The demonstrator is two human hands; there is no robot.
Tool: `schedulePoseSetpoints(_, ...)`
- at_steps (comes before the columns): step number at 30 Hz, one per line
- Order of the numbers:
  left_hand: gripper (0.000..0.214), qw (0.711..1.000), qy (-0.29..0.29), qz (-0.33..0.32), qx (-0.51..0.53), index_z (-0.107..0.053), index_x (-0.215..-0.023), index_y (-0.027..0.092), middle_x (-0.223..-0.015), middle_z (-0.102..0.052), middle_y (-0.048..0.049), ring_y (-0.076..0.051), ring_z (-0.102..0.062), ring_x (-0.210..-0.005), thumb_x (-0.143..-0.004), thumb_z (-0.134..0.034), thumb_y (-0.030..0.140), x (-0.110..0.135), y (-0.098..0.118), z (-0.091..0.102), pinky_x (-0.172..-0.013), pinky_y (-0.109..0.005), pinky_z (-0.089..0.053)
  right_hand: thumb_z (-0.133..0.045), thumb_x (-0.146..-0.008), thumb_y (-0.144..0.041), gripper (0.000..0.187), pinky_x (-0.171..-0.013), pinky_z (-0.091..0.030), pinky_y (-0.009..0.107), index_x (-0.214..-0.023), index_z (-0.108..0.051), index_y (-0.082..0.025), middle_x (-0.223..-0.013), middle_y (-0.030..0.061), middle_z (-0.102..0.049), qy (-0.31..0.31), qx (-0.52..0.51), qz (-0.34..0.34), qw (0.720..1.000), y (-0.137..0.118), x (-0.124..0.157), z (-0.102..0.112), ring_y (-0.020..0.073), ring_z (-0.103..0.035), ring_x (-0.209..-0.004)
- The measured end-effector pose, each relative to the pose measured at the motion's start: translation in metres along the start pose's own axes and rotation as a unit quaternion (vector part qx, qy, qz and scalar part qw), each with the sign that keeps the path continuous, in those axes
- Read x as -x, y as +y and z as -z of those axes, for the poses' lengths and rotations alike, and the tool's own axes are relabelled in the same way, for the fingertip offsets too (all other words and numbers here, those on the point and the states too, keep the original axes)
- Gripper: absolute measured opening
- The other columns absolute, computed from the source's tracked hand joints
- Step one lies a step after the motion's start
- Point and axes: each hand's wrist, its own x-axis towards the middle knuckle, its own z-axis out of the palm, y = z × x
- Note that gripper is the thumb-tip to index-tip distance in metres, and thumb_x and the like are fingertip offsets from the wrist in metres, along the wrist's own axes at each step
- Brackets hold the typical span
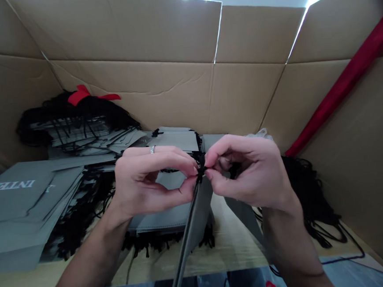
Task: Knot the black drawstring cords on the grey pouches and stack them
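Observation:
My left hand and my right hand meet at the centre, both pinching a black cord knot at the top of a grey paper bag held edge-on toward me. A ring shows on a left finger. The fingers of both hands are curled closed around the cord. The bag's narrow side runs down toward the bottom of the view.
Stacks of grey bags with black cord handles lie on the left and behind the hands. A bundle of black cords with a red tie sits at the back left. More loose black cords lie right. Cardboard walls surround the bench.

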Motion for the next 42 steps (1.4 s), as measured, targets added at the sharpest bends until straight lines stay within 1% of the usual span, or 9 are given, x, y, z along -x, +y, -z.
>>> schedulePoseSetpoints(10,0.020,0.997,0.016,0.008,0.073,-0.080,-0.088,0.017,-0.082,-0.081,-0.0040,-0.014,-0.078,-0.071,-0.078,-0.085,0.000,-0.002,-0.004,-0.002,-0.065,-0.020,-0.065,-0.078,-0.081,-0.005,0.018,-0.053,-0.048,0.020,-0.087,-0.071,-0.021,-0.077,-0.0043,-0.068,0.022,-0.035,-0.006,0.999,-0.001,0.000,-0.001,0.0069,-0.057,-0.060)
schedulePoseSetpoints(14,0.017,0.987,-0.019,0.104,0.118,-0.081,-0.102,0.016,-0.092,-0.082,-0.0067,-0.016,-0.080,-0.081,-0.088,-0.081,0.006,-0.002,0.000,0.000,-0.074,-0.022,-0.069,-0.078,-0.083,-0.006,0.020,-0.060,-0.053,0.025,-0.088,-0.071,-0.023,-0.082,-0.0029,-0.071,0.048,0.021,0.016,0.998,-0.002,0.001,0.000,0.0101,-0.060,-0.066)
schedulePoseSetpoints(17,0.032,0.977,-0.048,0.182,0.099,-0.080,-0.118,0.017,-0.108,-0.084,-0.0098,-0.019,-0.082,-0.091,-0.088,-0.090,0.020,0.000,0.009,-0.001,-0.084,-0.027,-0.072,-0.076,-0.085,-0.005,0.020,-0.067,-0.056,0.028,-0.091,-0.071,-0.023,-0.086,-0.0019,-0.074,0.075,0.103,0.054,0.990,-0.003,0.002,0.000,0.0118,-0.063,-0.071)
schedulePoseSetpoints(20,0.023,0.981,-0.045,0.183,0.041,-0.083,-0.114,0.018,-0.103,-0.085,-0.0074,-0.018,-0.080,-0.088,-0.091,-0.087,0.018,0.001,0.016,-0.003,-0.080,-0.026,-0.068,-0.075,-0.087,-0.005,0.020,-0.070,-0.057,0.029,-0.092,-0.069,-0.023,-0.087,-0.0021,-0.074,0.080,0.150,0.083,0.982,-0.003,0.002,-0.001,0.0118,-0.064,-0.074)
schedulePoseSetpoints(24,0.016,0.980,-0.038,0.193,0.019,-0.084,-0.106,0.020,-0.099,-0.084,-0.0035,-0.013,-0.076,-0.085,-0.097,-0.076,0.010,0.002,0.021,-0.005,-0.078,-0.025,-0.061,-0.076,-0.086,-0.004,0.020,-0.070,-0.056,0.028,-0.091,-0.069,-0.022,-0.086,-0.0034,-0.073,0.091,0.139,0.112,0.980,-0.003,0.003,0.000,0.0112,-0.063,-0.073)
schedulePoseSetpoints(27,0.012,0.982,-0.043,0.182,0.005,-0.084,-0.105,0.017,-0.093,-0.082,-0.0043,-0.015,-0.075,-0.085,-0.098,-0.077,0.011,0.002,0.022,-0.004,-0.078,-0.028,-0.059,-0.080,-0.084,-0.005,0.025,-0.071,-0.055,0.029,-0.100,-0.070,-0.021,-0.097,-0.0010,-0.073,0.060,0.110,0.085,0.988,-0.002,0.003,0.006,0.0120,-0.062,-0.079)
schedulePoseSetpoints(31,0.009,0.983,-0.087,0.162,-0.029,-0.082,-0.103,0.016,-0.091,-0.080,-0.0047,-0.016,-0.074,-0.084,-0.100,-0.074,0.013,0.003,0.024,-0.003,-0.075,-0.029,-0.056,-0.092,-0.081,-0.012,0.057,-0.074,-0.056,0.027,-0.132,-0.069,-0.020,-0.120,0.0035,-0.070,-0.056,0.030,0.081,0.995,0.002,0.001,0.016,0.0144,-0.063,-0.094)
schedulePoseSetpoints(34,0.013,0.978,-0.124,0.164,-0.041,-0.080,-0.095,0.016,-0.084,-0.075,-0.0026,-0.014,-0.071,-0.081,-0.104,-0.071,0.016,0.002,0.026,-0.003,-0.073,-0.029,-0.053,-0.091,-0.083,-0.005,0.042,-0.072,-0.054,0.021,-0.120,-0.076,-0.018,-0.108,0.0002,-0.073,-0.112,-0.016,0.093,0.989,0.007,-0.002,0.019,0.0092,-0.062,-0.085)
schedulePoseSetpoints(42,0.011,0.973,-0.150,0.176,-0.005,-0.080,-0.100,0.016,-0.087,-0.077,-0.0016,-0.012,-0.070,-0.078,-0.104,-0.069,0.016,0.001,0.027,-0.001,-0.069,-0.025,-0.053,-0.092,-0.081,-0.002,0.026,-0.061,-0.052,0.013,-0.098,-0.076,-0.014,-0.089,-0.0023,-0.072,-0.133,-0.067,0.046,0.988,0.010,-0.003,0.022,0.0046,-0.060,-0.069)
